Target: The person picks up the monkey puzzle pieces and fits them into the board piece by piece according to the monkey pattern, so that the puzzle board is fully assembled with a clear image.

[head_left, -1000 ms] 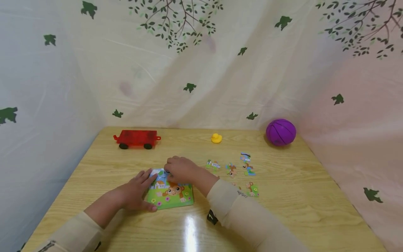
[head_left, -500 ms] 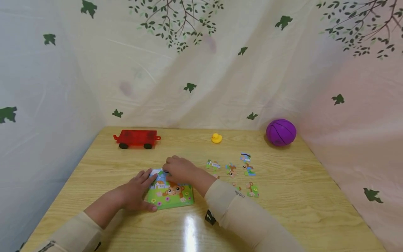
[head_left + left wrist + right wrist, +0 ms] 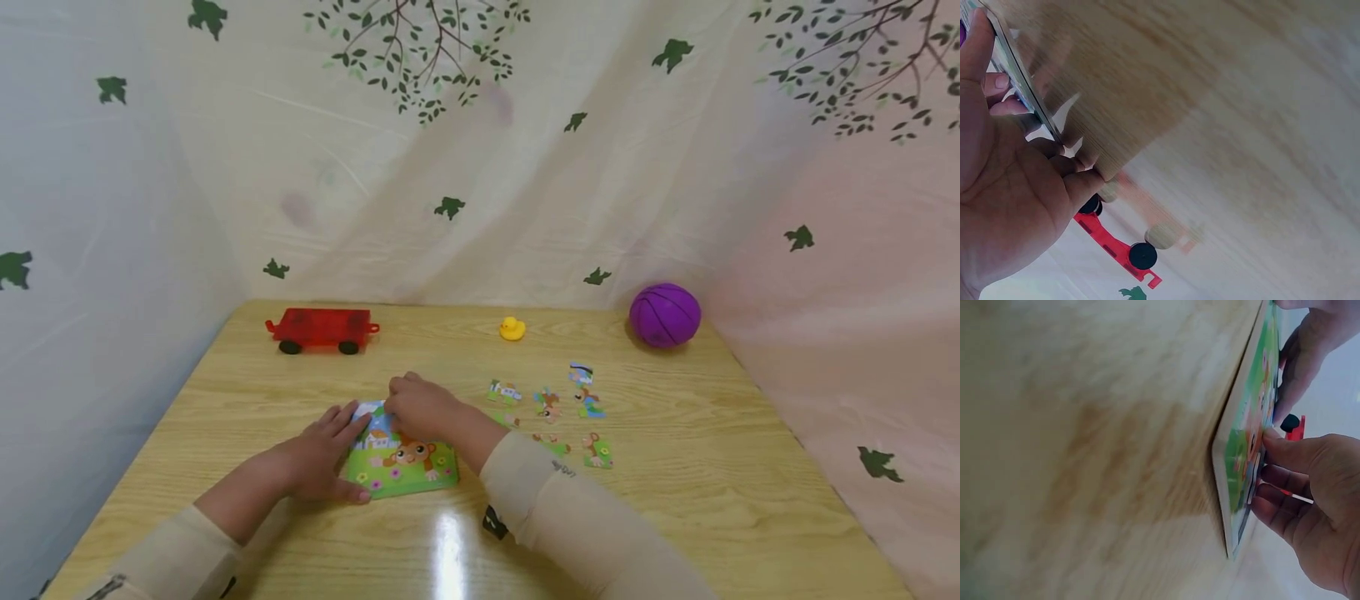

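in the head view, the monkey puzzle board (image 3: 405,464) lay flat on the wooden table (image 3: 697,492), a bit to the left of the middle. the left hand (image 3: 322,454) rested along the board's left side, with its fingers stretched out and spread at the far corner and its thumb at the near one. those fingers were not wrapped around anything. they probably lay like that so the board would not slide. the right hand (image 3: 422,407) was over the far part of the board, with its fingers bent down. maybe this was to push on one small spot. its fingertips were hidden, so i could not tell if they were pinching a piece.

to the right lay loose puzzle pieces (image 3: 548,406), like a house piece (image 3: 505,391) and a monkey-and-flower piece (image 3: 597,451). they were spread out with pictures up, maybe so each was easy to see and reach. the red wagon (image 3: 322,327), yellow rubber duck (image 3: 512,330) and purple ball (image 3: 665,316) sat along the back, well apart from the board, perhaps to be out of the way.
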A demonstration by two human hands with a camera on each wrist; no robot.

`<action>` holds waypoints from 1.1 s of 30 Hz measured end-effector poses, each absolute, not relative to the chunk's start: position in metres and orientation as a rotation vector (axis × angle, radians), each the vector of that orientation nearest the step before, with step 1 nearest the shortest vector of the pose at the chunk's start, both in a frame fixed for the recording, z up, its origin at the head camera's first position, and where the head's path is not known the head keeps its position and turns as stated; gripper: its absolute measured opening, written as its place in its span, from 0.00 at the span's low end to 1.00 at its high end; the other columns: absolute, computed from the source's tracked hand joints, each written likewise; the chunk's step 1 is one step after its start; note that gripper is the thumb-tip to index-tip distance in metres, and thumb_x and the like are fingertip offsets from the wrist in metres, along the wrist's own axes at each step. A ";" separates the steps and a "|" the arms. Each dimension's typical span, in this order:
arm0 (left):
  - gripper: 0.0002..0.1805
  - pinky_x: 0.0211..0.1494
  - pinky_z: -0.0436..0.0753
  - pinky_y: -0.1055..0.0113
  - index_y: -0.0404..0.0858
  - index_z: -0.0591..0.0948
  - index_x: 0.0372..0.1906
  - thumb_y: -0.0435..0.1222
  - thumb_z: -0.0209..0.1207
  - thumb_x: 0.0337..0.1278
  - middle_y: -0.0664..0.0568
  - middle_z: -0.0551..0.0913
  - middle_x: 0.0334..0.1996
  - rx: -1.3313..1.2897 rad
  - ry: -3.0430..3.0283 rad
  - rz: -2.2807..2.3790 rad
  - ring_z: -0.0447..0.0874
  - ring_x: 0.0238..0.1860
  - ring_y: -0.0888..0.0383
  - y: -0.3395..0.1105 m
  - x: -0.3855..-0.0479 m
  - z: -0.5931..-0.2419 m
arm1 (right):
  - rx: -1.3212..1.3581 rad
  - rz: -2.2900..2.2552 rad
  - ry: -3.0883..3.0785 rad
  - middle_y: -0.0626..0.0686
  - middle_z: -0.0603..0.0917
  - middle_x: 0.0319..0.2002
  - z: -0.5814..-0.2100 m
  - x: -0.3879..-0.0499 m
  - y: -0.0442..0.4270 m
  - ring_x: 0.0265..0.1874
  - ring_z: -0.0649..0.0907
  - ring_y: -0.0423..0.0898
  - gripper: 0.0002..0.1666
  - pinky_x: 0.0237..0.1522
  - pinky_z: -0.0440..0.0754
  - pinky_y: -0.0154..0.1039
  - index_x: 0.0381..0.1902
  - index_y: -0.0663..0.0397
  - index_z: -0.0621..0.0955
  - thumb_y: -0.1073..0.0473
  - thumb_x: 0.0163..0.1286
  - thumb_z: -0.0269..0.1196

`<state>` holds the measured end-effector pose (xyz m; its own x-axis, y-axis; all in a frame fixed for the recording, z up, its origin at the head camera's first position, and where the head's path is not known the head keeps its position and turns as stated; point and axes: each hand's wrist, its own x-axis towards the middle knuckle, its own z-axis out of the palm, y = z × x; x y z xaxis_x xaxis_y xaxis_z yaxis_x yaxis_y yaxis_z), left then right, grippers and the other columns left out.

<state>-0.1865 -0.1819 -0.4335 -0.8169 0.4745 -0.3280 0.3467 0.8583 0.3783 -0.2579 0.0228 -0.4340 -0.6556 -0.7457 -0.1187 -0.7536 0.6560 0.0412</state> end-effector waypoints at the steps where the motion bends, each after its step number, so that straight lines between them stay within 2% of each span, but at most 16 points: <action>1: 0.64 0.70 0.53 0.30 0.40 0.51 0.78 0.67 0.67 0.41 0.39 0.41 0.79 0.606 2.616 0.423 0.38 0.76 0.31 -0.182 -0.187 -0.434 | -1.253 0.141 2.775 0.45 0.77 0.48 -0.435 -0.257 0.022 0.46 0.73 0.42 0.13 0.48 0.77 0.34 0.52 0.38 0.84 0.49 0.74 0.57; 5: 0.64 0.70 0.53 0.30 0.40 0.51 0.78 0.67 0.66 0.41 0.39 0.41 0.79 0.602 2.615 0.418 0.38 0.76 0.31 -0.183 -0.186 -0.434 | -1.236 0.156 2.782 0.45 0.77 0.51 -0.435 -0.256 0.023 0.49 0.73 0.43 0.14 0.50 0.78 0.35 0.53 0.38 0.84 0.49 0.75 0.57; 19: 0.64 0.69 0.54 0.29 0.39 0.52 0.78 0.66 0.68 0.42 0.38 0.41 0.79 0.605 2.606 0.452 0.38 0.76 0.30 -0.182 -0.185 -0.432 | -1.336 0.087 2.785 0.46 0.77 0.54 -0.439 -0.257 0.033 0.51 0.74 0.42 0.17 0.55 0.75 0.34 0.58 0.40 0.82 0.50 0.76 0.55; 22: 0.64 0.69 0.54 0.29 0.39 0.52 0.78 0.65 0.68 0.41 0.38 0.42 0.79 0.608 2.609 0.455 0.38 0.76 0.30 -0.181 -0.185 -0.432 | -1.337 0.042 2.763 0.46 0.77 0.57 -0.439 -0.255 0.038 0.54 0.75 0.43 0.20 0.59 0.74 0.34 0.63 0.41 0.78 0.50 0.76 0.54; 27: 0.64 0.70 0.53 0.30 0.38 0.52 0.78 0.66 0.68 0.41 0.37 0.42 0.79 0.606 2.613 0.450 0.38 0.76 0.31 -0.180 -0.184 -0.432 | -1.274 -0.131 2.670 0.48 0.74 0.66 -0.433 -0.248 0.056 0.65 0.72 0.45 0.30 0.66 0.71 0.39 0.73 0.42 0.67 0.47 0.76 0.54; 33: 0.64 0.69 0.53 0.30 0.38 0.53 0.78 0.66 0.68 0.40 0.37 0.42 0.79 0.592 2.623 0.437 0.38 0.76 0.31 -0.178 -0.183 -0.430 | -1.192 -0.261 2.699 0.49 0.70 0.70 -0.425 -0.245 0.093 0.69 0.69 0.48 0.33 0.67 0.71 0.45 0.75 0.40 0.64 0.45 0.75 0.55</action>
